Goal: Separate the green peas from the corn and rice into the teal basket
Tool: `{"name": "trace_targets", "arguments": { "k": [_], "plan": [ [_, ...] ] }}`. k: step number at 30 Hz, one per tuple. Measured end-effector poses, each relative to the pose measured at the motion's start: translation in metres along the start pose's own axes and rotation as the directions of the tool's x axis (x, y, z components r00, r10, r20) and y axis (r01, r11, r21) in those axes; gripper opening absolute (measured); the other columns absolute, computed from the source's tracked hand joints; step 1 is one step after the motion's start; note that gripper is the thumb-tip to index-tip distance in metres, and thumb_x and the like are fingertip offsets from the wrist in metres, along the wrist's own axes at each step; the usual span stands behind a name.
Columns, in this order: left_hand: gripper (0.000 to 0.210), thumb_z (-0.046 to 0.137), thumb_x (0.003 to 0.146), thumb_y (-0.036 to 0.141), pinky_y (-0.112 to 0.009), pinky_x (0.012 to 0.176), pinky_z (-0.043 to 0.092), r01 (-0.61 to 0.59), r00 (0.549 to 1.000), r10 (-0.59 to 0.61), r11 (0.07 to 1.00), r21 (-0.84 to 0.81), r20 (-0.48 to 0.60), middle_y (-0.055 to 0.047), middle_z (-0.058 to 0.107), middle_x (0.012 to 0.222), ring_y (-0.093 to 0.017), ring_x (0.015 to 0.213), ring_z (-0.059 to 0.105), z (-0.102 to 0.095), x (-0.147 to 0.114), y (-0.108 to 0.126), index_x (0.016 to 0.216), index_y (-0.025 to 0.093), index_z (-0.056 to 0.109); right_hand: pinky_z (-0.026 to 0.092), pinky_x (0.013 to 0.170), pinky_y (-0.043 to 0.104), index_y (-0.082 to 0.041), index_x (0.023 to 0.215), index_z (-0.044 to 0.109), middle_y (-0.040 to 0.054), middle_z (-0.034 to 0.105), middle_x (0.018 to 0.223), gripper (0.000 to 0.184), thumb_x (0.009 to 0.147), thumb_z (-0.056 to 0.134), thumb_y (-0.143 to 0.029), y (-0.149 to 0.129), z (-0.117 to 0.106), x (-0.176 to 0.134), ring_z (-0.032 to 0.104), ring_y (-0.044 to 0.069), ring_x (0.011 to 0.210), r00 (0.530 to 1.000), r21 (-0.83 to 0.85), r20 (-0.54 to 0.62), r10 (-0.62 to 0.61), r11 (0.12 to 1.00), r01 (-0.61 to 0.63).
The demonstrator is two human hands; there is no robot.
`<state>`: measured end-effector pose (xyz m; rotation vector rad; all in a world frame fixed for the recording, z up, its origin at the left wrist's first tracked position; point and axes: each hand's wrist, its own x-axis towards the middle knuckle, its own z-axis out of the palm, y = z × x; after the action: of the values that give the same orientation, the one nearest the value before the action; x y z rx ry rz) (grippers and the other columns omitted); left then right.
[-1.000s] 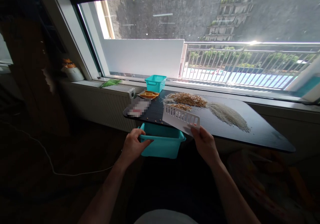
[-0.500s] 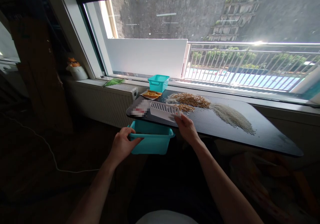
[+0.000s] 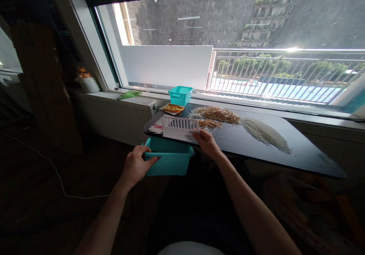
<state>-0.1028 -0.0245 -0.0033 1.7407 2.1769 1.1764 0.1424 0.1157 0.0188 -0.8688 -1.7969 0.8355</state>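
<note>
My left hand (image 3: 137, 163) grips the left rim of a turquoise plastic bin (image 3: 169, 164), held just under the table's front edge. What lies at the bottom of this bin is hidden. In my right hand (image 3: 207, 144) is a white slotted plastic scraper (image 3: 180, 129), pinched at its right end and tilted over the front left of the black table (image 3: 285, 133). Behind it lie a heap of brown kernels (image 3: 218, 114) mixed with white grains and, further right, a heap of white rice-like grains (image 3: 265, 132).
A second turquoise bin (image 3: 180, 95) stands at the table's back, beside an orange-and-white packet (image 3: 172, 108). A blurred-out packet (image 3: 155, 126) lies at the left corner. Left of the table are a radiator (image 3: 125, 120) with a green cloth (image 3: 129, 94) and a white pot (image 3: 88, 84). A window is behind.
The scraper in my right hand has moved left and slightly toward me, turning its broad face more to the camera. My left hand and the bin have shifted slightly left.
</note>
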Motion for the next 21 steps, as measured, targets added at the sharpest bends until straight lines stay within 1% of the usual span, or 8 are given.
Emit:
{"name": "trace_targets", "arguments": {
  "k": [2, 5, 7, 9, 12, 15, 21],
  "plan": [
    [0.028, 0.067, 0.073, 0.049, -0.034, 0.074, 0.048, 0.021, 1.000, -0.021, 1.000, 0.003, 0.000, -0.003, 0.065, 0.091, -0.023, 0.080, 0.063, -0.001, -0.001, 0.003, 0.077, 0.022, 0.062, 0.051, 0.068, 0.032, -0.019, 0.080, 0.072, 0.0013, 0.070, 0.073, 0.036, 0.081, 0.060, -0.053, -0.001, -0.011, -0.007, 0.062, 0.019, 0.070, 0.999, 0.011, -0.041, 0.006, 1.000, -0.005],
    [0.029, 0.068, 0.071, 0.050, -0.034, 0.070, 0.048, 0.035, 0.999, -0.035, 0.999, -0.004, 0.015, -0.003, 0.065, 0.089, -0.021, 0.074, 0.061, 0.002, -0.004, 0.009, 0.078, 0.022, 0.063, 0.053, 0.076, 0.038, -0.020, 0.091, 0.073, 0.0029, 0.073, 0.082, 0.041, 0.082, 0.059, -0.057, -0.001, -0.035, -0.018, 0.065, 0.021, 0.077, 0.988, 0.021, -0.155, 0.021, 1.000, -0.018],
    [0.030, 0.068, 0.071, 0.051, -0.032, 0.068, 0.048, 0.027, 0.999, -0.026, 0.999, -0.022, 0.038, -0.002, 0.065, 0.090, -0.020, 0.073, 0.061, 0.005, -0.006, 0.014, 0.078, 0.022, 0.064, 0.054, 0.079, 0.042, -0.021, 0.096, 0.073, 0.0039, 0.073, 0.083, 0.044, 0.083, 0.058, -0.060, 0.003, -0.056, -0.023, 0.067, 0.023, 0.079, 0.967, 0.013, -0.253, 0.036, 0.999, -0.034],
    [0.029, 0.068, 0.072, 0.050, -0.031, 0.067, 0.048, 0.010, 0.998, -0.007, 0.999, -0.048, 0.064, -0.002, 0.064, 0.091, -0.020, 0.074, 0.061, 0.011, -0.009, 0.021, 0.077, 0.022, 0.064, 0.054, 0.082, 0.046, -0.021, 0.099, 0.073, 0.0046, 0.074, 0.084, 0.045, 0.082, 0.059, -0.061, 0.008, -0.078, -0.028, 0.068, 0.025, 0.082, 0.936, -0.007, -0.348, 0.044, 0.999, -0.050],
    [0.027, 0.067, 0.074, 0.049, -0.030, 0.066, 0.049, -0.024, 0.995, 0.032, 0.995, -0.095, 0.091, -0.003, 0.064, 0.091, -0.021, 0.079, 0.063, 0.021, -0.011, 0.032, 0.074, 0.022, 0.063, 0.053, 0.088, 0.049, -0.020, 0.104, 0.072, 0.0060, 0.075, 0.089, 0.050, 0.081, 0.061, -0.062, 0.019, -0.104, -0.031, 0.069, 0.026, 0.087, 0.896, -0.034, -0.441, 0.047, 0.997, -0.069],
    [0.027, 0.066, 0.075, 0.048, -0.030, 0.066, 0.049, -0.057, 0.991, 0.072, 0.989, -0.133, 0.113, -0.003, 0.063, 0.089, -0.021, 0.081, 0.063, 0.032, -0.013, 0.042, 0.074, 0.022, 0.061, 0.053, 0.088, 0.051, -0.019, 0.103, 0.073, 0.0070, 0.076, 0.088, 0.050, 0.080, 0.062, -0.062, 0.029, -0.118, -0.031, 0.070, 0.026, 0.086, 0.882, -0.052, -0.468, 0.054, 0.995, -0.089],
    [0.022, 0.067, 0.076, 0.044, -0.035, 0.076, 0.050, -0.107, 0.979, 0.132, 0.982, -0.157, 0.156, -0.003, 0.063, 0.088, -0.024, 0.085, 0.064, 0.044, -0.015, 0.054, 0.074, 0.023, 0.059, 0.054, 0.085, 0.049, -0.020, 0.099, 0.074, 0.0078, 0.077, 0.090, 0.047, 0.078, 0.065, -0.060, 0.039, -0.127, -0.025, 0.070, 0.027, 0.087, 0.893, -0.074, -0.445, 0.070, 0.991, -0.115]
  ]
}}
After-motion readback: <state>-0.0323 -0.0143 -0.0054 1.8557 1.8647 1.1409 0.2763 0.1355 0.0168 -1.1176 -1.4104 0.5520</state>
